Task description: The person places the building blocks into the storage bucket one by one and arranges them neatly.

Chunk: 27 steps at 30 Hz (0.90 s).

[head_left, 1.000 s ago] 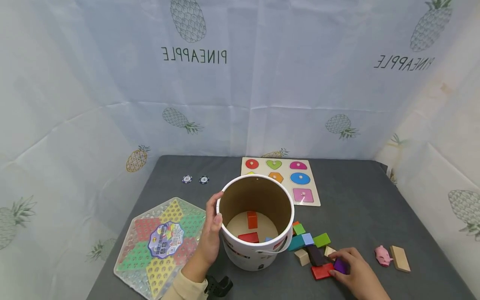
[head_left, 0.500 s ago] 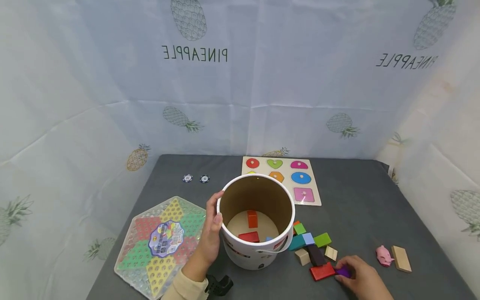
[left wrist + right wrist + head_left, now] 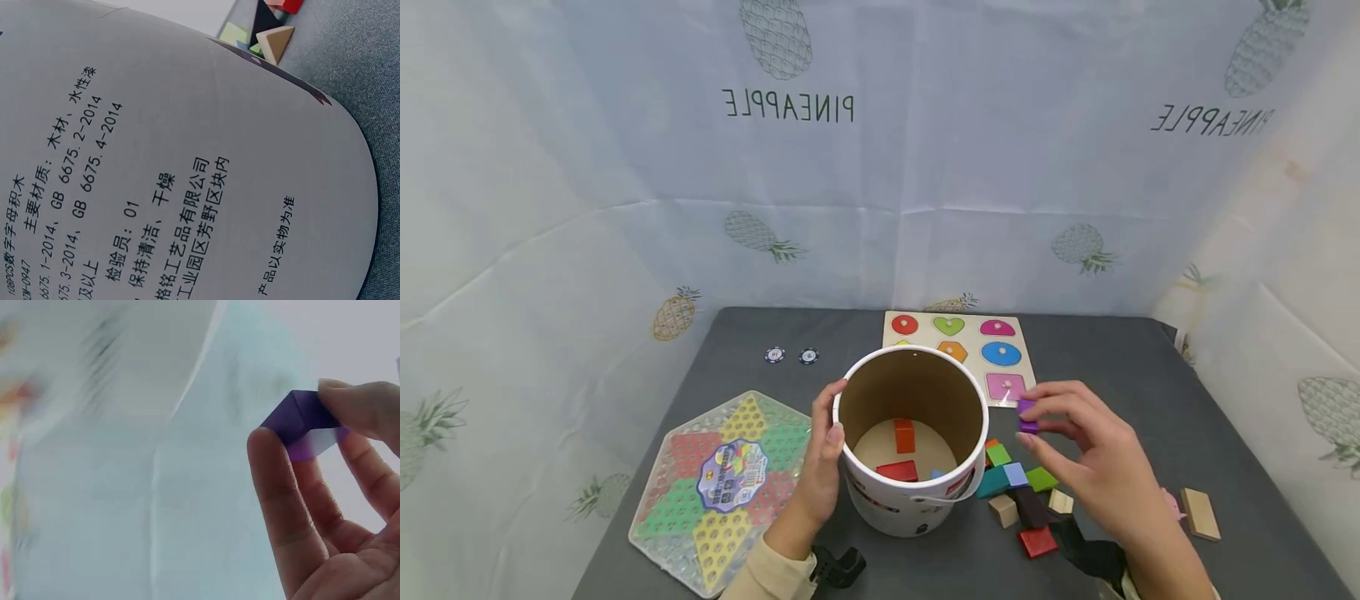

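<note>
A: What has changed in the last half second?

B: From the left: the left hand [image 3: 818,471] stays put, fingers and thumb curved round the left side of the white bucket [image 3: 887,510] at its rim. The right hand [image 3: 1097,454] has risen from beside the red block [image 3: 1038,542], carrying the purple block [image 3: 1028,427]. Its wrist now hides most of the pink pig [image 3: 1173,504].

A: Where exactly is the purple block?

B: Off the dark table [image 3: 1112,367], right of the bucket's rim and apart from it, overlapping the puzzle board [image 3: 972,331]'s lower right corner in the head view.

A: Edges, room to move?

B: The star-patterned board [image 3: 730,475] lies close to the bucket's left. The bucket's mouth opens upward, wide. Rightward, tabletop runs behind the hand toward the table's right edge; the wooden plank [image 3: 1201,513] lies past the wrist.

A: And the grip?

B: Index fingertip on one side, thumb on the other, pinching the block. It is box-shaped with flat faces and crisp edges, deep violet above, paler on its lower face.
</note>
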Each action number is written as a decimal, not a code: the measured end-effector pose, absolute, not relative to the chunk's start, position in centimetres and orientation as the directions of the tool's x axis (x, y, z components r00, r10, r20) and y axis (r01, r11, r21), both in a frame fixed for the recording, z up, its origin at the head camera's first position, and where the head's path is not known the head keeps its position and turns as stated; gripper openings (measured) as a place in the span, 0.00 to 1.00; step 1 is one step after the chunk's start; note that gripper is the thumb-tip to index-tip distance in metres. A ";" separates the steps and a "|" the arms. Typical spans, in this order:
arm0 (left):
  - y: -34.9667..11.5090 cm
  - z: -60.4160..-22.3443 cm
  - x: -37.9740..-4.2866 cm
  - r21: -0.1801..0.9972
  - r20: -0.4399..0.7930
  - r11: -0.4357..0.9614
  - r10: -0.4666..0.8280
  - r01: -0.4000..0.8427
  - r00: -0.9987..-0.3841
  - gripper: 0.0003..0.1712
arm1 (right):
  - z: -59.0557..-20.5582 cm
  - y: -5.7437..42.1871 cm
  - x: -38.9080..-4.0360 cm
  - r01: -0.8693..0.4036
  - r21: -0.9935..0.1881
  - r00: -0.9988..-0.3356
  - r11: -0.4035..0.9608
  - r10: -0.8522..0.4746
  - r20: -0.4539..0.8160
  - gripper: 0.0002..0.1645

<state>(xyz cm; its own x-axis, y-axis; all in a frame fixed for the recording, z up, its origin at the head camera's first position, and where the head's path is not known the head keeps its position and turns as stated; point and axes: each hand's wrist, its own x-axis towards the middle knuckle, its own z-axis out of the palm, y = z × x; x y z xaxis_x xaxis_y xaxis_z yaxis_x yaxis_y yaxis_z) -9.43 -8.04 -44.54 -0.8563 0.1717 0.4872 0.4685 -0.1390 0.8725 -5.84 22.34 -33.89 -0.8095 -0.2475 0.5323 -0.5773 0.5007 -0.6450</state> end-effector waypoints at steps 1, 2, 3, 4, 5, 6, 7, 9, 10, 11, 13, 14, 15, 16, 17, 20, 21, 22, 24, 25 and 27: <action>-8.0 -44.6 -9.5 0.871 0.490 -0.141 0.174 0.471 -0.854 0.30 | -33.3 21.3 -6.3 -0.620 -0.644 -0.783 0.449 -0.293 0.549 0.27; -8.0 -44.6 -9.5 0.870 0.492 -0.142 0.173 0.472 -0.854 0.30 | -32.9 20.3 -6.8 -0.657 -0.638 -0.754 0.402 -0.341 0.561 0.26; -8.0 -44.6 -9.5 0.869 0.492 -0.144 0.171 0.473 -0.853 0.30 | -32.7 19.3 -7.3 -0.680 -0.636 -0.732 0.365 -0.390 0.559 0.25; -8.0 -44.6 -9.5 0.870 0.492 -0.145 0.169 0.472 -0.854 0.30 | -32.7 18.4 -7.9 -0.689 -0.644 -0.718 0.332 -0.435 0.543 0.24; -8.0 -44.6 -9.5 0.870 0.491 -0.146 0.167 0.471 -0.855 0.30 | -32.8 17.4 -8.4 -0.694 -0.645 -0.705 0.319 -0.479 0.523 0.22; -8.0 -44.6 -9.5 0.872 0.487 -0.142 0.166 0.468 -0.857 0.30 | -33.0 16.6 -8.9 -0.699 -0.639 -0.694 0.320 -0.521 0.498 0.19; -8.0 -44.6 -9.4 0.874 0.484 -0.139 0.165 0.465 -0.860 0.30 | -33.2 15.9 -9.2 -0.688 -0.632 -0.700 0.355 -0.555 0.450 0.17; -8.0 -44.6 -9.4 0.878 0.478 -0.130 0.166 0.461 -0.863 0.30 | -33.6 14.7 -9.8 -0.672 -0.599 -0.712 0.435 -0.601 0.363 0.14; -8.0 -44.5 -9.4 0.880 0.475 -0.126 0.167 0.459 -0.864 0.30 | -33.7 14.3 -10.1 -0.668 -0.571 -0.718 0.477 -0.614 0.327 0.12; -8.0 -44.5 -9.4 0.881 0.471 -0.120 0.169 0.457 -0.866 0.30 | -33.8 14.1 -10.2 -0.664 -0.539 -0.725 0.519 -0.622 0.295 0.12; -8.0 -44.5 -9.4 0.884 0.467 -0.113 0.173 0.453 -0.867 0.30 | -33.9 13.7 -10.4 -0.651 -0.481 -0.743 0.587 -0.623 0.246 0.11; -8.0 -44.5 -9.4 0.885 0.466 -0.108 0.175 0.453 -0.868 0.30 | -33.9 13.7 -10.4 -0.646 -0.463 -0.750 0.608 -0.619 0.233 0.11; -8.0 -44.4 -9.4 0.886 0.464 -0.105 0.176 0.452 -0.868 0.30 | -33.9 13.6 -10.4 -0.643 -0.450 -0.753 0.619 -0.617 0.227 0.11; -8.0 -44.4 -9.4 0.887 0.461 -0.098 0.174 0.451 -0.870 0.30 | -33.9 13.6 -10.4 -0.641 -0.442 -0.757 0.628 -0.614 0.224 0.11; -8.0 -44.4 -9.4 0.887 0.461 -0.094 0.173 0.451 -0.871 0.30 | -33.9 13.6 -10.4 -0.638 -0.438 -0.760 0.633 -0.610 0.225 0.10; -8.0 -44.3 -9.5 0.887 0.463 -0.088 0.167 0.454 -0.871 0.29 | -33.8 13.5 -10.3 -0.632 -0.428 -0.769 0.646 -0.590 0.246 0.10; -8.0 -44.3 -9.5 0.884 0.467 -0.091 0.165 0.458 -0.869 0.29 | -33.8 13.5 -10.2 -0.630 -0.434 -0.772 0.644 -0.580 0.260 0.10; -8.0 -44.3 -9.5 0.883 0.470 -0.091 0.164 0.461 -0.867 0.29 | -33.9 13.5 -10.1 -0.633 -0.440 -0.771 0.636 -0.570 0.285 0.10; -8.0 -44.4 -9.5 0.880 0.475 -0.091 0.165 0.466 -0.864 0.30 | -34.2 13.8 -9.8 -0.656 -0.453 -0.754 0.604 -0.547 0.363 0.10; -8.0 -44.4 -9.5 0.879 0.478 -0.091 0.165 0.469 -0.863 0.30 | -34.4 14.0 -9.6 -0.675 -0.456 -0.738 0.580 -0.530 0.418 0.10; -8.0 -44.5 -9.4 0.873 0.488 -0.091 0.164 0.480 -0.857 0.30 | -34.9 14.7 -9.0 -0.721 -0.441 -0.687 0.534 -0.473 0.552 0.12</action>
<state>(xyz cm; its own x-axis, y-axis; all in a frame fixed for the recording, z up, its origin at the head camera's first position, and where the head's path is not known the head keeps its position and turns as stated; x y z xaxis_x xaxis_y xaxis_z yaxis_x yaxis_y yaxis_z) -9.43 -7.99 -44.51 -0.8571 0.1639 0.4884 0.4799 -0.0906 0.8726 -9.02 14.66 -34.91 -0.6871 -0.4729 0.5516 -0.7215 0.5336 -0.4413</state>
